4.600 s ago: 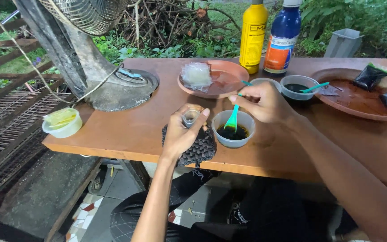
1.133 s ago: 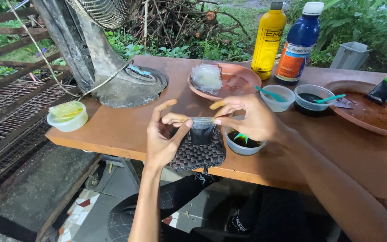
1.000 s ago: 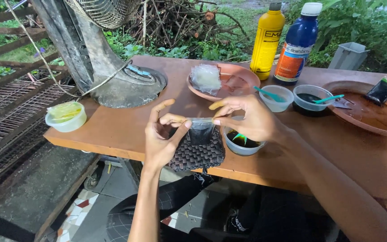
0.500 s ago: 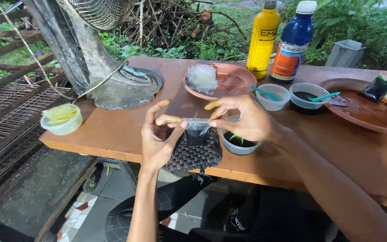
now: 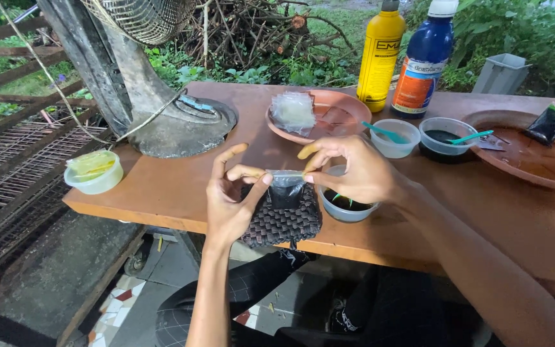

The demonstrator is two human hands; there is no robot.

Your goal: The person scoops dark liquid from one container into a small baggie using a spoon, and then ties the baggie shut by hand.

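Observation:
A small clear plastic bag [image 5: 286,187] with dark contents hangs between my two hands above a dark woven mat [image 5: 282,223] at the table's front edge. My left hand [image 5: 231,198] pinches the bag's top at its left end. At the right end my right hand [image 5: 349,170] pinches the same top strip. Just below my right hand stands a small bowl [image 5: 343,207] of dark material with a green spoon in it.
The orange wooden table [image 5: 161,189] carries a brown plate [image 5: 329,115] with a stack of clear bags [image 5: 293,110], two more small bowls with spoons [image 5: 393,137] [image 5: 447,135], a yellow bottle [image 5: 381,54], a blue bottle [image 5: 424,59], another brown plate [image 5: 521,148], a fan base [image 5: 178,125] and a lidded tub [image 5: 94,172].
Earlier my right hand held the green spoon in the bowl. Both hands have since lifted the filled bag over the mat and now pinch along its top; little moved in the last second.

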